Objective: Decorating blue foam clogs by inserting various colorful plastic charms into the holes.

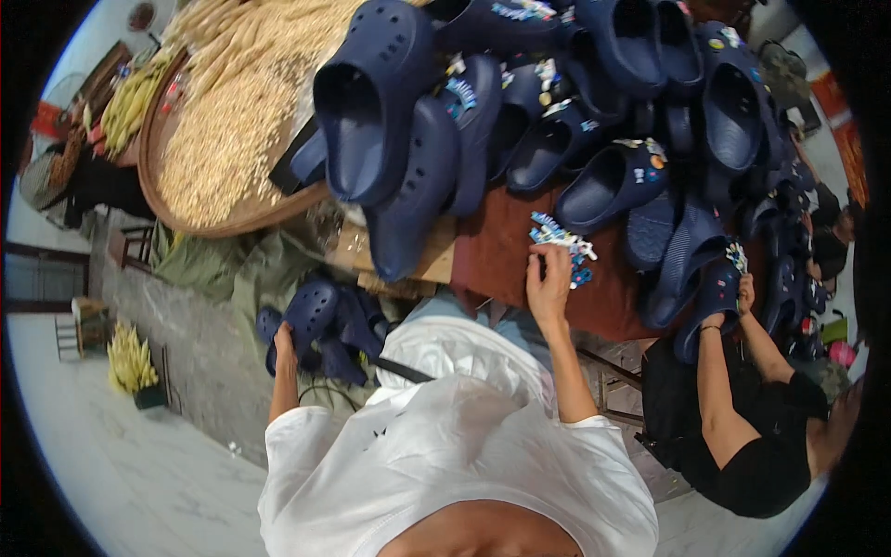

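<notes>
At lower left, my left hand is closed on the edge of a navy foam clog with round holes, which sits with several other clogs below the table's edge. My right hand is over the red-brown tabletop, with thumb and fingers apart. Its fingertips touch a small heap of shoe charms in white, blue and teal; whether a charm is between them is hidden. Just beyond are navy clogs, some with charms fixed in their holes.
Stacked clogs cover much of the table. At upper left stands a wide round basket of pale kernels and cobs. On the right, a person in black handles another clog. A stool stands farther left.
</notes>
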A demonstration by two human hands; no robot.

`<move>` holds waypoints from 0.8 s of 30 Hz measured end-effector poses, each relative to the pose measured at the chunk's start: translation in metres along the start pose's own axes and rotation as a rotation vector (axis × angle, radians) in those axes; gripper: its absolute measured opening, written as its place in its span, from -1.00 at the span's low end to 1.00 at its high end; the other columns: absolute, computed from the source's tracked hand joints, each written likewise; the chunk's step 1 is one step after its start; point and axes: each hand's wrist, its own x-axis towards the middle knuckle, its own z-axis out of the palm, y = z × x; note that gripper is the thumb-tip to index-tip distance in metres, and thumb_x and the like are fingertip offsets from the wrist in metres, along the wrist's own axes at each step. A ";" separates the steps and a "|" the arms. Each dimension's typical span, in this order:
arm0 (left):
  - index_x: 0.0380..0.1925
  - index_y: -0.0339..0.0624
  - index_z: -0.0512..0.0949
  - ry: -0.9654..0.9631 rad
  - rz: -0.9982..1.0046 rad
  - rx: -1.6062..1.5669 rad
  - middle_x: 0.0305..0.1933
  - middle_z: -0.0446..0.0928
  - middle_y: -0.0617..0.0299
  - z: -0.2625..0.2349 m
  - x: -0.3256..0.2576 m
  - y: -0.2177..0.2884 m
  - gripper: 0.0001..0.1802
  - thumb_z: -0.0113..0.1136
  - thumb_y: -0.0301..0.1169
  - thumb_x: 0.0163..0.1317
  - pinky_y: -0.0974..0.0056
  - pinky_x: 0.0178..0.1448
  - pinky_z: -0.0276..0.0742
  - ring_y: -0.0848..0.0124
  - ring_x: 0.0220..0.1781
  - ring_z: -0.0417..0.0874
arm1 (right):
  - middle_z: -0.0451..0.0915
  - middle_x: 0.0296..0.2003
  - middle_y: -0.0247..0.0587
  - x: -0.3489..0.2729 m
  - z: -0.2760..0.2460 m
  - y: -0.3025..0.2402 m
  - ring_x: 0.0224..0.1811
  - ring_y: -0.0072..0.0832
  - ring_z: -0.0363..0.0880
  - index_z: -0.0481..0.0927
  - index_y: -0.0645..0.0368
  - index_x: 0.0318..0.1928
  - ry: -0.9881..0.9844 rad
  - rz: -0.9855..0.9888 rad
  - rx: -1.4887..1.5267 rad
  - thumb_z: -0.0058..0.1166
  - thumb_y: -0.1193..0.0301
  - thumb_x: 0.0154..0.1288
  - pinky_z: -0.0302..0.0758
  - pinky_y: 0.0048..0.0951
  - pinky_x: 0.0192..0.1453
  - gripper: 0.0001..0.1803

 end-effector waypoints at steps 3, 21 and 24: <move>-0.48 -0.05 0.48 -0.030 -0.016 0.154 -0.50 0.43 0.36 0.029 0.014 0.001 -0.84 0.14 -0.24 0.10 0.22 -0.52 0.22 0.43 -0.54 0.39 | 0.53 -0.17 -0.08 -0.002 -0.006 0.000 -0.04 -0.11 0.51 0.57 0.22 -0.16 0.047 0.012 -0.005 0.10 0.61 0.24 0.42 -0.17 0.08 -0.85; 0.06 -0.50 0.57 0.204 0.073 0.292 -0.07 0.64 0.04 0.073 0.064 -0.022 -0.48 0.17 -0.35 0.13 0.17 -0.08 0.54 0.24 -0.16 0.67 | 0.53 -0.18 -0.10 0.038 -0.043 0.002 -0.06 -0.14 0.53 0.58 0.21 -0.17 0.134 0.065 0.005 0.10 0.58 0.27 0.45 -0.19 0.02 -0.87; 0.07 -0.58 0.53 0.232 0.044 0.395 0.00 0.63 -0.25 0.074 0.048 -0.003 -0.41 0.15 -0.30 0.11 0.09 0.05 0.57 0.04 -0.01 0.69 | 0.53 -0.18 -0.09 0.069 -0.056 0.008 -0.07 -0.14 0.55 0.59 0.21 -0.16 0.180 0.039 0.090 0.11 0.56 0.27 0.47 -0.25 0.05 -0.87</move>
